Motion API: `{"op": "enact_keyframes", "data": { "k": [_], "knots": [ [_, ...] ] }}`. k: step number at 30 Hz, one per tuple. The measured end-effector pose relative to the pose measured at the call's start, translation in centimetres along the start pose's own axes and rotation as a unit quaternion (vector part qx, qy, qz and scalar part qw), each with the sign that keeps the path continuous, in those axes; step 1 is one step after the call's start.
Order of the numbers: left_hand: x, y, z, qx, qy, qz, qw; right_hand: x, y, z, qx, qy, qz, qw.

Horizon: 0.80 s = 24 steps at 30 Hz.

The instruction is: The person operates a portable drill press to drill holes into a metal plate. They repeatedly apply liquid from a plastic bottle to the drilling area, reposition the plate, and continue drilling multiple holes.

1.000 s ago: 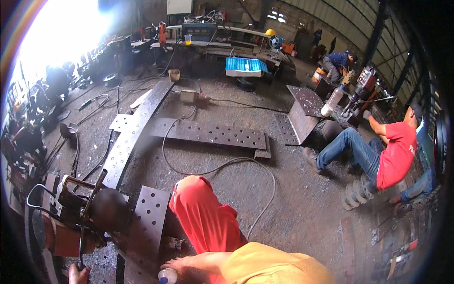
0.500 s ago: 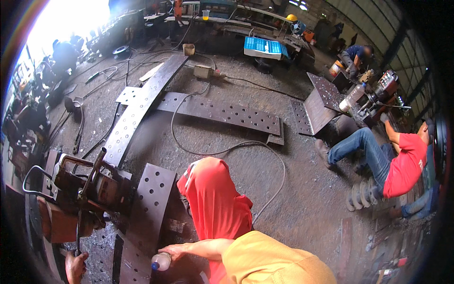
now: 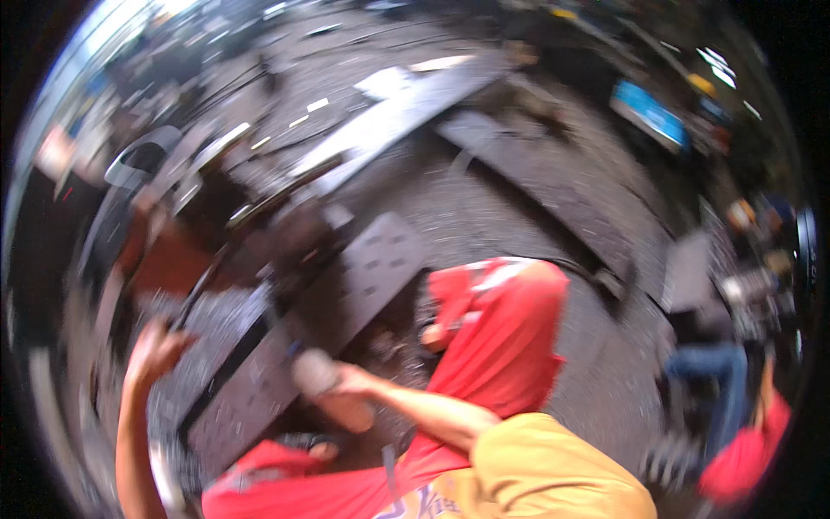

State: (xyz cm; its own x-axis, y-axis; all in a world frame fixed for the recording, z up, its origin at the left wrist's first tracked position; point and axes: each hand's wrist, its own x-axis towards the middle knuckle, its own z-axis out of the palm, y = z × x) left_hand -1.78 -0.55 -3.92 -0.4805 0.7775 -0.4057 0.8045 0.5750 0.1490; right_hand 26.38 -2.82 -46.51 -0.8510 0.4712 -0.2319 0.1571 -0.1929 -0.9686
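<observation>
A bottle (image 3: 316,374), held in the right hand (image 3: 353,381), is above a holed metal plate (image 3: 378,261), gritty workshop floor (image 3: 484,221) beyond; its long axis slants, blue cap (image 3: 296,349) toward upper left. The left hand (image 3: 160,348) is curled around a dark lever (image 3: 205,282).

Upper right: blue panel (image 3: 648,115) | near it: yellow helmet (image 3: 701,84) | lower right: co-worker (image 3: 749,450) in red
</observation>
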Motion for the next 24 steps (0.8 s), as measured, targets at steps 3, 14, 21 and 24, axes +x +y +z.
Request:
{"op": "enact_keyframes", "data": {
  "k": [3, 14, 21, 24],
  "knots": [
    [0.9, -0.7, -0.1, 0.018, -0.007, -0.008, 1.000, -1.1, -3.3, 0.3, 0.193, 0.045, 0.024, 0.980],
    [-0.7, -1.1, -0.1, -0.052, -0.035, 0.044, 0.997, -0.9, -6.6, -1.0, 0.205, 0.070, 0.228, 0.949],
    [-0.7, -0.6, -0.4, -0.053, -0.035, 0.051, 0.997, -0.7, -5.9, -1.2, 0.125, 0.082, 0.209, 0.966],
    [-0.7, -0.9, -0.3, -0.060, -0.035, 0.047, 0.996, -0.6, -6.9, -1.1, 0.129, 0.072, 0.210, 0.967]
  ]
}}
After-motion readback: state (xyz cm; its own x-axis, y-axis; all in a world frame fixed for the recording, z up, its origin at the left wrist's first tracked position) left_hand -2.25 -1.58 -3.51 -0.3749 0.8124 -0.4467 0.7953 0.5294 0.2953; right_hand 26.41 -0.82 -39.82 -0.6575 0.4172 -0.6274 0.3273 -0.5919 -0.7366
